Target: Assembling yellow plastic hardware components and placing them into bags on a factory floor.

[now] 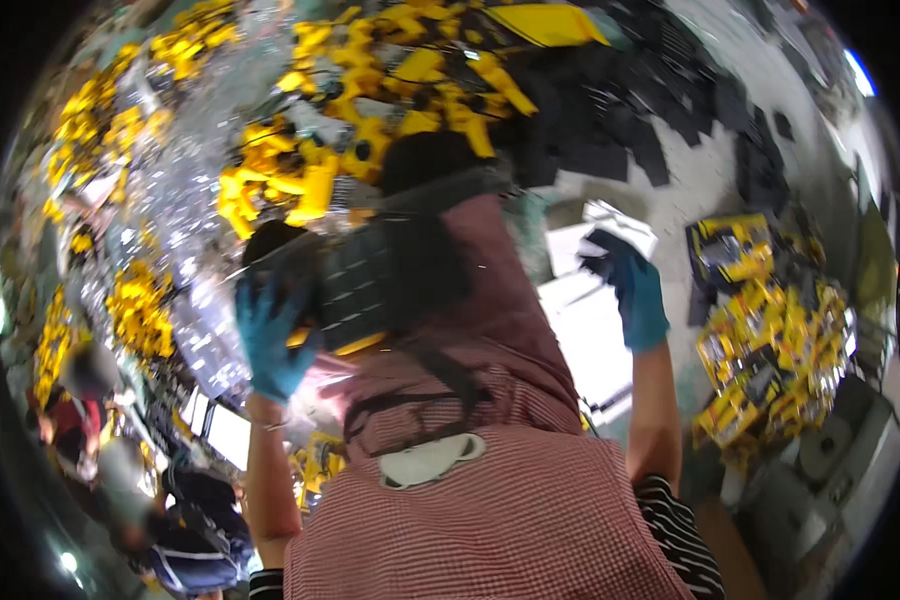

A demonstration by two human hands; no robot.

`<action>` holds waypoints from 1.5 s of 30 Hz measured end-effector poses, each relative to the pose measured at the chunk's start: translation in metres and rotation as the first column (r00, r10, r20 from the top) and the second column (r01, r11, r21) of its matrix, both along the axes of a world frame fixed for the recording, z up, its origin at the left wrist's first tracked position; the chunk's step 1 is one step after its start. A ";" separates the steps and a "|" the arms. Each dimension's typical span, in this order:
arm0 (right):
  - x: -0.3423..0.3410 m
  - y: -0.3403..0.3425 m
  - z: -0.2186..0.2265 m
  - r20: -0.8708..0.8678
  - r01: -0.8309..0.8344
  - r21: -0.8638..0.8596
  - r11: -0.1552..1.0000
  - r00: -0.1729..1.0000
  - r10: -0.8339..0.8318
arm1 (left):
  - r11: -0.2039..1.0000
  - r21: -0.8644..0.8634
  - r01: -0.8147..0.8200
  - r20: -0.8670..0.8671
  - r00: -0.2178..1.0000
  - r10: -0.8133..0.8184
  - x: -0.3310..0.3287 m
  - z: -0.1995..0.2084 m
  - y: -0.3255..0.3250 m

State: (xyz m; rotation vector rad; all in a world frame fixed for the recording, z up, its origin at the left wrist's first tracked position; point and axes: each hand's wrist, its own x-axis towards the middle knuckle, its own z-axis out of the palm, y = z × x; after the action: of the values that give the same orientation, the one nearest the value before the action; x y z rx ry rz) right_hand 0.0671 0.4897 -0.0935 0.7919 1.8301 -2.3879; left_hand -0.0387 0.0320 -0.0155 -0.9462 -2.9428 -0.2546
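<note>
My left hand (275, 335), in a teal glove, is at the left side of my lap with its fingers stretched up and apart. Its fingers lie beside a dark flat piece (355, 290) with pale lines and a yellow lower edge, and its thumb is near that edge. My right hand (630, 285), in a teal glove with dark fingers, reaches over white cards (568, 245) on my right. Its fingers are bent around a white card (625, 228), somewhat smeared by motion. Below it lies a larger bright white sheet (590, 345).
Yellow parts (360, 100) are heaped ahead, with dark flat pieces (610, 110) to their right. Clear plastic packs (205, 330) spread along the left. Yellow packages (770, 350) are piled at the right. Other people (185, 510) are at the lower left.
</note>
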 end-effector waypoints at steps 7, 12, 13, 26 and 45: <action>0.176 0.104 -0.215 0.765 -0.519 0.621 0.587 0.564 -0.310 | 0.996 -0.070 0.049 -0.034 0.998 -0.052 -0.009 0.005 -0.019; 0.206 0.083 -0.241 0.941 -0.863 0.313 0.397 0.224 -0.254 | 0.998 -0.058 0.005 0.022 1.000 -0.004 0.009 0.009 -0.034; 0.206 0.078 -0.242 0.947 -0.900 0.233 0.368 0.124 -0.296 | 0.999 -0.049 -0.013 0.033 0.999 0.014 0.009 0.009 -0.028; 0.197 0.161 -0.191 0.072 0.265 0.671 0.693 0.907 -0.415 | 0.992 -0.114 0.048 -0.027 0.998 -0.051 0.001 0.035 0.029; -0.063 -0.010 0.087 0.176 -0.354 0.931 0.092 0.652 0.738 | 0.977 -0.195 0.082 0.091 0.994 -0.065 -0.039 0.030 0.080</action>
State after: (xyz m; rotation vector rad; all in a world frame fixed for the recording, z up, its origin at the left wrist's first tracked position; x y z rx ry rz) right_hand 0.0042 0.4795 -0.0066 -0.4975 2.8736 -0.7932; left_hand -0.0782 0.1121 0.0148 -1.0959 -3.0587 -0.0021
